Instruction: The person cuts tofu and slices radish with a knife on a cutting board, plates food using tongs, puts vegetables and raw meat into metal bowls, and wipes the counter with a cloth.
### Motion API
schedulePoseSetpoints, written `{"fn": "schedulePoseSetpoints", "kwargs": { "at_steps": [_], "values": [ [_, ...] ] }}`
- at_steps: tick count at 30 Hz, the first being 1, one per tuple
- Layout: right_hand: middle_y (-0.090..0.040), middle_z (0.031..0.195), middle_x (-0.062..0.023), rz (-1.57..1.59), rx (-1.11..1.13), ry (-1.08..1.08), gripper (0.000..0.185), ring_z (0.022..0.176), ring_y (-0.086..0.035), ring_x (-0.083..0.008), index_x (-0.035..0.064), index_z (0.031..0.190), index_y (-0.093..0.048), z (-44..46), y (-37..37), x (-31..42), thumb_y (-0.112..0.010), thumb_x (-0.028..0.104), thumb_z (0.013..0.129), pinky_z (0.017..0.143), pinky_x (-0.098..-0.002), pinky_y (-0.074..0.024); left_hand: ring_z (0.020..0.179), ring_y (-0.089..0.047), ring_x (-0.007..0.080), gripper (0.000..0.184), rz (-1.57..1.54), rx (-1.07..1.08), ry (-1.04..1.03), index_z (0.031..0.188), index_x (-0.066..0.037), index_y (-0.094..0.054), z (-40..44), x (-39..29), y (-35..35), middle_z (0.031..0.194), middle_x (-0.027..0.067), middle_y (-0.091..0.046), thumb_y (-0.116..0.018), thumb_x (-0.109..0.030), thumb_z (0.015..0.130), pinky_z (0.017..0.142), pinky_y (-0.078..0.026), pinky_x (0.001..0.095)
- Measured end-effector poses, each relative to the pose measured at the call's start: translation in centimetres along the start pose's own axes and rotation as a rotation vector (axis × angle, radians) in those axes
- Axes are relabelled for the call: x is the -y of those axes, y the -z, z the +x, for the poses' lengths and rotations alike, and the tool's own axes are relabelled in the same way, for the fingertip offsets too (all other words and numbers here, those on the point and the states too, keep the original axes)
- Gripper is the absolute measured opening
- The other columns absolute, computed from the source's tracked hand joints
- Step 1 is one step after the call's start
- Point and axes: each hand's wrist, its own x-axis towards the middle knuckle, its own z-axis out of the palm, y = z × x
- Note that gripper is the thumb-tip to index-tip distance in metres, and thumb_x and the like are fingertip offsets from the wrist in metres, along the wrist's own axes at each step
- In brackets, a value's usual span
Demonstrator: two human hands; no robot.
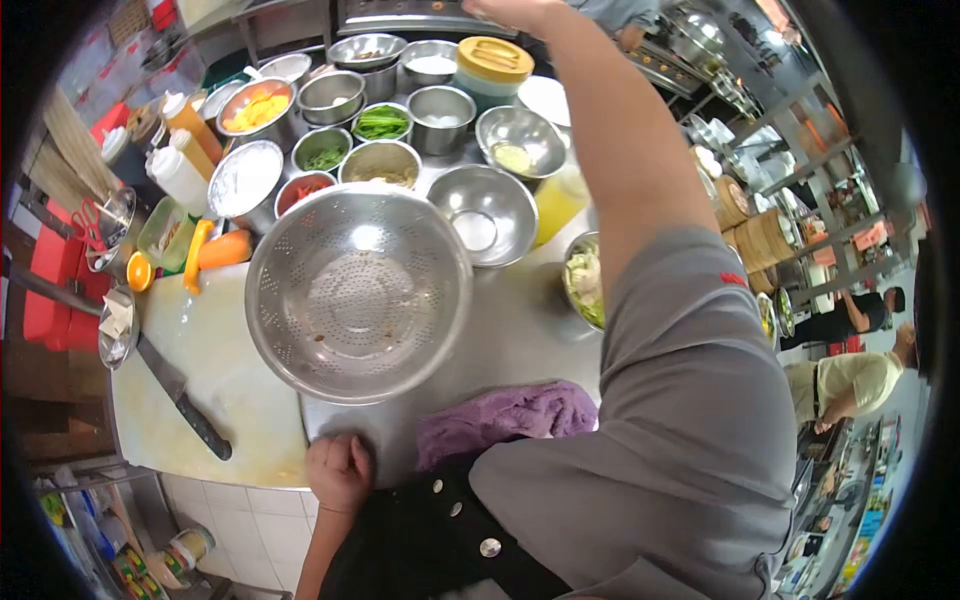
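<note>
In an apparent reach, the right hand (512,12) is stretching beyond the steel bowls (452,200), its grip indiscernible; the left, loosely fisted, is resting near the perforated colander (360,300) on the counter (520,320). Clearing rims seems required.

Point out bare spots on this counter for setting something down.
The cutting board is bare between the knife and the colander. Bare counter also shows right of the colander, bordered by the purple towel and vegetable bowl. Beyond the colander, bowls and bottles crowd together.
</note>
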Motion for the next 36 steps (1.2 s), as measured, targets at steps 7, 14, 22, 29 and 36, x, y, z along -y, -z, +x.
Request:
{"fn": "schedulePoseSetpoints", "kwargs": {
  "at_steps": [7, 14, 22, 29, 36],
  "values": [
    [-0.052, 0.067, 0.0044, 1.453, 0.219, -0.810, 0.024, 0.051, -0.045, -0.0043, 0.0090, 0.099, -0.069, -25.4, 1.4, -8.0, -0.056, 0.029, 0.100, 0.043, -0.0192, -0.0306, 0.066, -0.054, 0.0350, 0.002, 0.011, -0.019, 0.004, 0.083, -0.007, -0.060, 0.0, -0.6, -0.1, 0.070, 0.0126, -0.055, -0.062, -0.006, 0.084, 0.060, -0.043, 0.0469],
    [-0.050, 0.068, 0.0029, 1.657, -0.077, -1.065, 0.026, 0.054, -0.046, -0.0063, 0.0120, 0.105, -0.066, -38.5, -3.0, -10.0, -0.049, 0.032, 0.103, 0.045, -0.0234, -0.0329, 0.066, -0.053, 0.0360, 0.011, 0.078, 0.038, 0.033, 0.078, -0.006, -0.059, 0.2, -1.7, -0.1, 0.070, 0.0147, -0.054, -0.058, -0.008, 0.089, 0.059, -0.042, 0.0473],
    [-0.058, 0.069, 0.0006, 1.133, -0.226, -1.175, 0.028, 0.055, -0.050, -0.0081, 0.0117, 0.099, -0.070, -38.7, -3.4, -10.4, -0.050, 0.030, 0.098, 0.049, -0.0245, -0.0374, 0.065, -0.052, 0.0359, 0.015, 0.087, 0.000, 0.072, 0.077, -0.004, -0.059, 0.2, -2.6, -0.4, 0.069, 0.0153, -0.053, -0.057, -0.009, 0.091, 0.059, -0.042, 0.0459],
    [-0.065, 0.073, -0.0024, 0.920, -0.207, -1.105, 0.025, 0.062, -0.059, -0.0129, 0.0081, 0.092, -0.070, -39.0, -6.1, -10.9, -0.056, 0.029, 0.095, 0.058, -0.0297, -0.0474, 0.066, -0.055, 0.0341, 0.014, 0.086, 0.037, 0.109, 0.078, -0.003, -0.059, 0.0, -2.1, -0.5, 0.070, 0.0156, -0.055, -0.057, -0.009, 0.091, 0.062, -0.044, 0.0427],
    [-0.070, 0.075, -0.0061, 0.821, -0.102, -1.028, 0.019, 0.069, -0.066, -0.0191, 0.0089, 0.091, -0.068, -39.1, -8.2, -13.3, -0.062, 0.027, 0.091, 0.066, -0.0368, -0.0521, 0.065, -0.055, 0.0316, 0.016, 0.067, 0.043, 0.121, 0.080, -0.001, -0.060, 0.2, -2.4, -0.4, 0.071, 0.0156, -0.056, -0.058, -0.010, 0.093, 0.063, -0.045, 0.0399]
  ]
}}
